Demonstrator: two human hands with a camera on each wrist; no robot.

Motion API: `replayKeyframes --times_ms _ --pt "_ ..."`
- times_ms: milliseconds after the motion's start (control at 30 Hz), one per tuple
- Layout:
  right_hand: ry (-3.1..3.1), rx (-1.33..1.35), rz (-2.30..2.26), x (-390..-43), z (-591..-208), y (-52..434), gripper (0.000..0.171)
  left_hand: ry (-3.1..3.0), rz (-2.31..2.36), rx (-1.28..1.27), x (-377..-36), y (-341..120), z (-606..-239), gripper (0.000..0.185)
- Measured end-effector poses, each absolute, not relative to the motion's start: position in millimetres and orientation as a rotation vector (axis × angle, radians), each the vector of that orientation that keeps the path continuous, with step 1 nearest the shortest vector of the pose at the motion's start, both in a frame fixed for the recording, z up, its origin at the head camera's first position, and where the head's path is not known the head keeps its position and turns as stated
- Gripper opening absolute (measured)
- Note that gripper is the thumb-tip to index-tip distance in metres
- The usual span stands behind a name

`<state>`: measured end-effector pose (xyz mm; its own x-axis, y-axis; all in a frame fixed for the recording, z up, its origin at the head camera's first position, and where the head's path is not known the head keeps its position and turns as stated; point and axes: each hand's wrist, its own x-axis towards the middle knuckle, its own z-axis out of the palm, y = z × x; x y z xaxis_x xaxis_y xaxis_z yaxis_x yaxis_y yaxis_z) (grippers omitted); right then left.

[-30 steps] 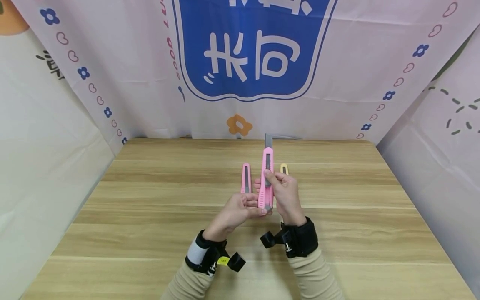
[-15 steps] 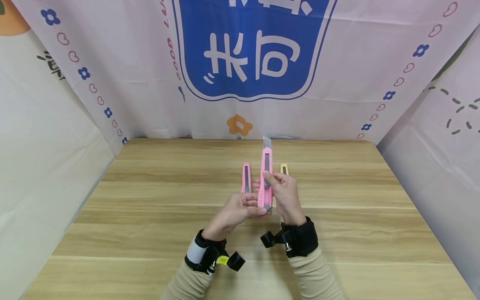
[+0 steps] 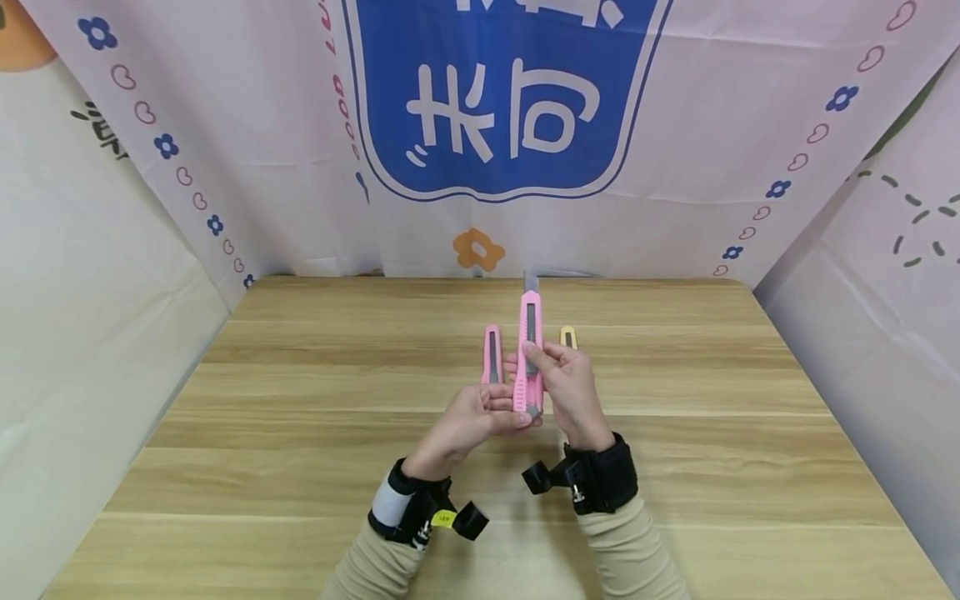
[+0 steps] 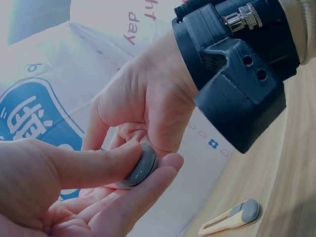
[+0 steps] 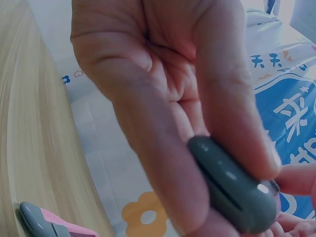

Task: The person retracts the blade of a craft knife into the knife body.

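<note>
I hold a pink utility knife (image 3: 529, 354) upright above the table, with a short stub of blade (image 3: 530, 282) showing at its top. My right hand (image 3: 542, 360) grips the handle, thumb on the grey slider. My left hand (image 3: 516, 419) pinches the knife's grey end cap (image 4: 140, 168) between thumb and fingers. The same end cap (image 5: 232, 190) fills the right wrist view, with fingers curled round it.
A second pink knife (image 3: 491, 357) lies on the wooden table (image 3: 300, 433) just left of the held one, and also shows as a pink knife (image 5: 47, 224) in the right wrist view. A yellow knife (image 3: 568, 336) lies to the right. A printed cloth backdrop (image 3: 510, 125) walls off the rear and sides.
The exposed blade has grown shorter, sliding back into the handle as my right thumb moved down the slider. Both hands stay in place.
</note>
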<state>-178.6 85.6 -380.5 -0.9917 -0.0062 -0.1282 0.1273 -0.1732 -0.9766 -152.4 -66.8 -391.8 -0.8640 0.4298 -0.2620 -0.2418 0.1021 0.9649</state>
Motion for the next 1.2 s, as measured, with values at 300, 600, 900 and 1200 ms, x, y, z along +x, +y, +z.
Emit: replayKeyframes --times_ms 300,600,900,1200 --pt "1.933 0.129 -2.377 -180 -380 86 0.032 1.88 1.864 0.155 -154 -64 -395 0.033" --pt "1.891 0.266 -2.432 -180 -383 80 0.039 1.898 1.901 0.15 -153 -60 -396 0.034" --pt "1.929 0.303 -2.436 -181 -384 76 0.038 1.931 1.87 0.148 -154 -61 -397 0.034" --pt "1.947 0.284 -2.491 -181 -385 74 0.036 1.939 1.846 0.183 -153 -60 -397 0.033"
